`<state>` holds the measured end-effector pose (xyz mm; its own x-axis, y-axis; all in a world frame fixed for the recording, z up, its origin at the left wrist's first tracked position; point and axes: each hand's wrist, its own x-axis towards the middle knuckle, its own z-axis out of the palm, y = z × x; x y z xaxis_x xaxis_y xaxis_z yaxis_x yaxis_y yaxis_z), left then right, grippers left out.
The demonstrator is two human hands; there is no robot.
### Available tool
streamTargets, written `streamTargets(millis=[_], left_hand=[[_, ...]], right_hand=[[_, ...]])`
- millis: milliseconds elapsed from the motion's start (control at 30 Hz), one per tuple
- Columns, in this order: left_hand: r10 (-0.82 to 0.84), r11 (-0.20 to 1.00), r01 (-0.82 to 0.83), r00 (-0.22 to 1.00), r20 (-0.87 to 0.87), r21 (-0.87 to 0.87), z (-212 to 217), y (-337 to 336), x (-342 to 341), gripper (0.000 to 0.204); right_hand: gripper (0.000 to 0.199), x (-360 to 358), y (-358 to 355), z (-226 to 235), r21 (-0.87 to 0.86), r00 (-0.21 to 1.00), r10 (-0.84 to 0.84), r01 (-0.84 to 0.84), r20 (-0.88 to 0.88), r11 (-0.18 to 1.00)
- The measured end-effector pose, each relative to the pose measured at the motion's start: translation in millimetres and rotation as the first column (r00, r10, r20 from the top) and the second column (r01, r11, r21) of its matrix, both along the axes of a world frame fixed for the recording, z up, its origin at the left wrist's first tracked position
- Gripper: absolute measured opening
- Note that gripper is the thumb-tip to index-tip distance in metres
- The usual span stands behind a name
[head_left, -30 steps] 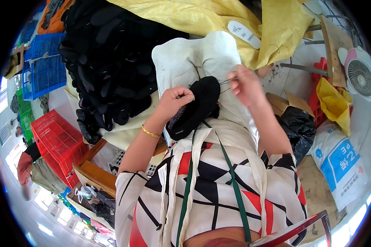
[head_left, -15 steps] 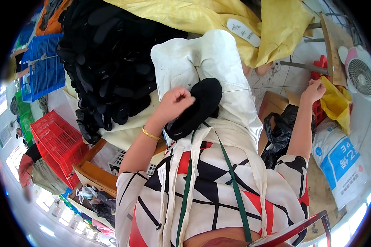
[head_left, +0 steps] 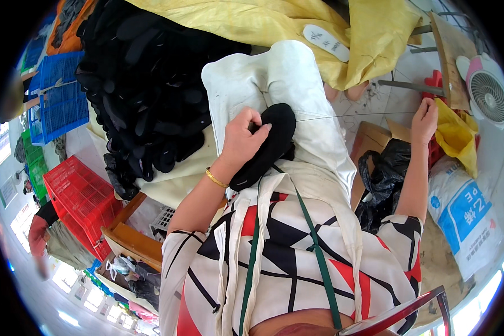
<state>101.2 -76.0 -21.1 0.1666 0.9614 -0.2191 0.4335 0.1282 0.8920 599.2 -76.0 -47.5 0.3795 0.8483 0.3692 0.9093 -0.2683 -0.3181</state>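
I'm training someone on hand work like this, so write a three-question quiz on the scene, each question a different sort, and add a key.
1. Multiple choice: what is the person's left hand touching?
A) a red crate
B) a black shoe
C) a yellow sack

2. Fill in the missing word: a thin, taut ____ runs between the shoe and the right hand.

3. Short answer: on which side of the person does the big dark pile lie?

Key:
1. B
2. thread
3. The person's left
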Motion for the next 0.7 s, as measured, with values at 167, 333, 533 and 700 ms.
streamTargets(millis=[167,333,533,700], left_hand=[[0.019,0.992,-0.021,1.0,-0.015,-0.126,3,5,-1,0.037],[-0.015,0.983,0.035,0.994,0.108,-0.183,-7,7,-7,0.033],[-0.1,0.995,0.1,0.995,-0.001,-0.007,13,12,-8,0.025],[-0.098,0.97,0.153,0.957,-0.271,0.188,50,3,-2,0.02]], right_hand=[[0.019,117,-41,-6,-0.217,0.923,-0.126,0.216,0.365,0.952],[0.025,10,-5,10,-0.19,0.996,-0.058,0.044,-0.07,0.981],[0.03,-203,4,31,-0.068,0.589,0.647,-0.763,-0.484,0.643],[0.016,-248,-5,26,0.055,0.467,0.808,-0.854,-0.359,0.518]])
